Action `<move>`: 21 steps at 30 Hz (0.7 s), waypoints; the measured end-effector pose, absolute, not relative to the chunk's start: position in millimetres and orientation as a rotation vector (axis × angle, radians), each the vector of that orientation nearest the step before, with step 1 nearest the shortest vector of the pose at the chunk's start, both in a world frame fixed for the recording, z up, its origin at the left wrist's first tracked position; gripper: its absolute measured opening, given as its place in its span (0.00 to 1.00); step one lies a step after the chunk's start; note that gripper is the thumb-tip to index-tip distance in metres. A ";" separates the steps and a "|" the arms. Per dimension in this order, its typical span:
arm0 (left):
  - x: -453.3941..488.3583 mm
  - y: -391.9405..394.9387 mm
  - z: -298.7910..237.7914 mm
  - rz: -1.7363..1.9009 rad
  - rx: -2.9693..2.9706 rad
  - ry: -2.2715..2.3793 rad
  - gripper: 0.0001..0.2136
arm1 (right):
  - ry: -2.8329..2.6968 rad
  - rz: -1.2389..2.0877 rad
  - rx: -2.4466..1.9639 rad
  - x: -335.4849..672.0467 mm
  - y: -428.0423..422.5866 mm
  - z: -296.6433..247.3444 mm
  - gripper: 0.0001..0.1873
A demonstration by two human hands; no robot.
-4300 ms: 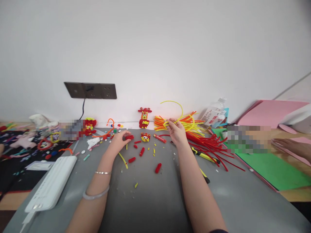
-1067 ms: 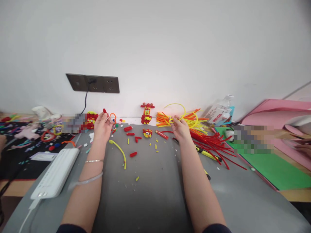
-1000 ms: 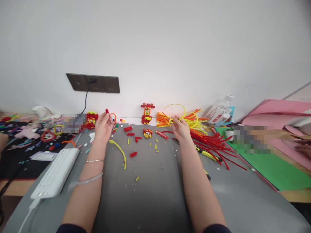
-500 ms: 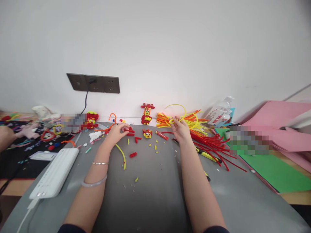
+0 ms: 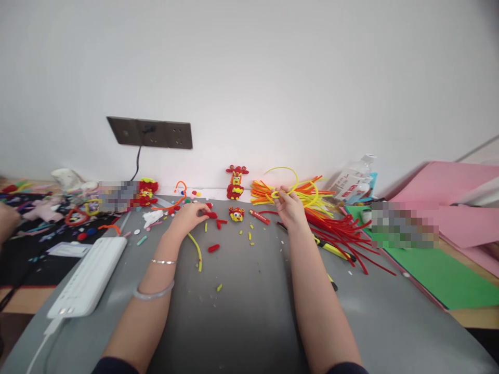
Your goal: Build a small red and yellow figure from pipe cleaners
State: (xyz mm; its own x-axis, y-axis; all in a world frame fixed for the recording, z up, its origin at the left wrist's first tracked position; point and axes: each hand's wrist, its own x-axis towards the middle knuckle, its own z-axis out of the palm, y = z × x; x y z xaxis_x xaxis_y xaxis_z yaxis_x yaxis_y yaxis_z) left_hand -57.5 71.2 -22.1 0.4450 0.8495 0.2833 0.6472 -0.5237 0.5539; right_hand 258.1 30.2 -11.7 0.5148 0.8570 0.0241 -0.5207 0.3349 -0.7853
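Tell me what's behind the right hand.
Yellow and orange fuzzy stems show on either side of the right hand, with red stems at its right; whatever lies directly behind it is covered.

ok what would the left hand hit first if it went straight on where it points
Past the red piece at its fingertips, probably the small red-and-yellow head, though depth is unclear.

— What's at the back of the desk [image 5: 241, 322]?
— A toy [image 5: 235, 184], near the wall [image 5: 249, 78], with a toy head [image 5: 236, 214] in front.
— And to their right?
— Pipe cleaners [image 5: 325, 221], with a bottle [image 5: 351, 184] behind.
— Left?
— A power strip [image 5: 88, 278], near the desk's left edge.
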 end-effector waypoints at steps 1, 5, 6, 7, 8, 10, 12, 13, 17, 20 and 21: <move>-57.6 71.1 -21.4 0.777 2.338 1.257 0.05 | -0.483 0.947 -0.808 258.0 30.0 -11.4 0.13; -58.2 73.2 -18.2 0.953 2.290 1.240 0.10 | -0.477 0.948 -0.804 257.0 29.2 -9.7 0.13; -58.2 74.7 -18.6 1.009 2.260 1.254 0.10 | -0.476 0.948 -0.803 256.5 29.0 -9.3 0.13; -58.2 76.5 -19.7 1.049 2.230 1.272 0.09 | -0.476 0.950 -0.803 255.9 28.9 -8.9 0.13; -58.0 78.5 -21.5 1.068 2.202 1.284 0.09 | -0.476 0.951 -0.802 255.4 28.7 -8.6 0.13; -57.5 82.2 -26.0 1.061 2.158 1.289 0.10 | -0.474 0.955 -0.802 254.5 28.6 -8.2 0.13; -56.7 84.8 -29.7 1.051 2.128 1.268 0.09 | -0.469 0.958 -0.802 254.1 28.4 -8.2 0.13; -56.1 85.4 -30.6 1.057 2.109 1.250 0.09 | -0.467 0.959 -0.802 254.2 28.3 -8.3 0.13; -52.9 84.5 -27.8 1.129 2.021 1.146 0.09 | -0.463 0.962 -0.801 255.2 28.3 -9.2 0.13; -49.6 83.0 -23.9 1.226 1.858 0.976 0.11 | -0.463 0.961 -0.797 255.9 29.1 -10.0 0.13; -48.6 82.8 -23.0 1.258 1.790 0.915 0.12 | -0.463 0.960 -0.796 256.1 29.4 -10.3 0.13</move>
State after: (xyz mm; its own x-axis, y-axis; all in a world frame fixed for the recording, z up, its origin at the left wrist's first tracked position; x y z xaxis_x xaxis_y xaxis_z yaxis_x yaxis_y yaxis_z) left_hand -48.6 82.8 -23.0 0.2609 0.8694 0.4196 0.1309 -0.4625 0.8769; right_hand 256.1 29.4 -10.3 0.5113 0.8593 0.0090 -0.5421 0.3307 -0.7725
